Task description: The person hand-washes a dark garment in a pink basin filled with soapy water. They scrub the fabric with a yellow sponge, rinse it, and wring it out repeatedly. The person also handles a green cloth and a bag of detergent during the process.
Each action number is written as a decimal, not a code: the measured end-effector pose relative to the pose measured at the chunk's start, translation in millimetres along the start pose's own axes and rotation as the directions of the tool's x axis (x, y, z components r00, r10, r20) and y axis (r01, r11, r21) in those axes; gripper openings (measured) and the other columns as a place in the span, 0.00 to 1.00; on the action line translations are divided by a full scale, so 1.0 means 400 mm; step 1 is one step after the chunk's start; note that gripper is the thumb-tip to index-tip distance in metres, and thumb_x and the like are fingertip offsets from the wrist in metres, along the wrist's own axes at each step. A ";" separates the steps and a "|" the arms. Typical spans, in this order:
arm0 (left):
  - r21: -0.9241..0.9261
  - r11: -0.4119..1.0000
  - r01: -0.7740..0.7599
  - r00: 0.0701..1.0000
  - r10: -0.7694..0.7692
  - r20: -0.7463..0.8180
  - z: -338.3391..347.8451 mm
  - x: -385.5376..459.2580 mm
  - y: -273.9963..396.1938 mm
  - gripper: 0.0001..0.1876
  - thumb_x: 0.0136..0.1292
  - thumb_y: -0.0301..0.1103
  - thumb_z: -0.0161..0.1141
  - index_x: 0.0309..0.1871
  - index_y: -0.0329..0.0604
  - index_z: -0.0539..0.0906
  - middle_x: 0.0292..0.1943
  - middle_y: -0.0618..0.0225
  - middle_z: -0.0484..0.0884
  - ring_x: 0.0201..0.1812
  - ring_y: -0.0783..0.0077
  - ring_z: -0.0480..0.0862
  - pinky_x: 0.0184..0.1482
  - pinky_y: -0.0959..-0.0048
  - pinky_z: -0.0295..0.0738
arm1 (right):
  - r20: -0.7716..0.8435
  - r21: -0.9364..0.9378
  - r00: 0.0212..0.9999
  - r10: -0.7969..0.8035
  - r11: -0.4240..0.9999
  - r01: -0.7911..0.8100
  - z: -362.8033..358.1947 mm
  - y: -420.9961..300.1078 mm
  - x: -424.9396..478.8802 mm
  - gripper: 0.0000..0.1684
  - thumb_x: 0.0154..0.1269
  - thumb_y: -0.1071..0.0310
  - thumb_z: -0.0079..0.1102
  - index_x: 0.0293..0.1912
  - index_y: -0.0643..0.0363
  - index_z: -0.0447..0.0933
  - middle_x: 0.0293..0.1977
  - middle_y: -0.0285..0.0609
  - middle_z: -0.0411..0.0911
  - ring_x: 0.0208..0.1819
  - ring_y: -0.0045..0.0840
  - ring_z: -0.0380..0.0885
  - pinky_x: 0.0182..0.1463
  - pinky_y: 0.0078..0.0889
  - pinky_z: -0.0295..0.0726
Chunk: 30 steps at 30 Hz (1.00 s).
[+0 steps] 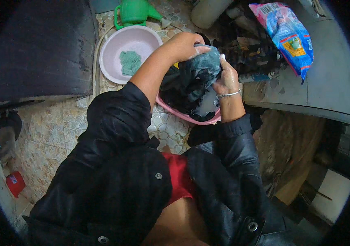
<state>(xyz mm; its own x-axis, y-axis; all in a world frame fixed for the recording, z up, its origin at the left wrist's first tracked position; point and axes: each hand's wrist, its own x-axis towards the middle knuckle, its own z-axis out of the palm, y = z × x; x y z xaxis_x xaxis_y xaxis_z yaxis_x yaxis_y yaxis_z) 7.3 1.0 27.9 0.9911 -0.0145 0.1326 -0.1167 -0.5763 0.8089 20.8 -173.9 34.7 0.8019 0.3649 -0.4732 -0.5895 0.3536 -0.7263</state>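
A pink basin (pixel 175 112) holds dark wet clothes (pixel 178 92) and cloudy water. Over it, a wet dark teal garment (pixel 207 63) is bunched up between my hands. My left hand (pixel 190 46) grips its top edge with curled fingers. Suds whiten my right hand (pixel 227 77), which holds the garment's right side and has a bangle at the wrist. To the left stands a pale pink basin (pixel 107 58) with a crumpled green cloth (pixel 130 63) lying in it.
A green plastic watering can (pixel 133 12) stands behind the pale basin. At right, a blue and pink plastic packet (pixel 288 37) rests on a grey ledge (pixel 328 70). A dark panel (pixel 36 49) borders the stone-patterned floor (pixel 52 129) at left. A hose runs beside the pale basin.
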 end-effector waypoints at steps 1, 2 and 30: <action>0.001 1.000 0.009 0.999 -0.009 0.031 0.000 0.000 -0.009 0.17 0.57 0.47 0.61 0.38 0.41 0.81 0.33 0.53 0.82 0.35 0.58 0.81 0.40 0.65 0.74 | 0.030 0.042 1.000 0.004 0.999 -0.006 -0.005 0.003 0.006 0.19 0.71 0.60 0.41 0.47 0.65 0.73 0.42 0.45 0.77 0.42 0.34 0.77 0.50 0.39 0.75; 0.003 1.000 0.017 0.998 -0.018 0.061 0.001 -0.004 -0.022 0.17 0.58 0.47 0.61 0.40 0.41 0.82 0.35 0.53 0.82 0.37 0.57 0.81 0.41 0.65 0.74 | 0.061 0.085 0.998 0.007 0.996 -0.013 -0.015 0.010 0.015 0.19 0.71 0.59 0.41 0.47 0.65 0.73 0.42 0.45 0.77 0.43 0.34 0.77 0.50 0.39 0.75; 0.001 1.000 -0.016 0.984 0.016 0.178 0.067 -0.048 -0.003 0.38 0.42 0.60 0.67 0.51 0.37 0.77 0.43 0.48 0.81 0.48 0.51 0.79 0.51 0.64 0.71 | 0.102 0.132 0.984 -0.146 0.982 0.132 0.013 -0.006 -0.020 0.14 0.66 0.62 0.52 0.46 0.61 0.74 0.40 0.39 0.78 0.41 0.28 0.77 0.48 0.33 0.76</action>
<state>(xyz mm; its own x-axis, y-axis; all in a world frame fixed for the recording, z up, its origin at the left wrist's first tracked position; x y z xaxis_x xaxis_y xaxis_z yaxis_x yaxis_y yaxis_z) -9.8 -19.9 9.1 0.9848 -0.1691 0.0409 -0.1325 -0.5765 0.8063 15.5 -173.1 42.7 0.8650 0.3954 -0.3089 -0.4864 0.5095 -0.7098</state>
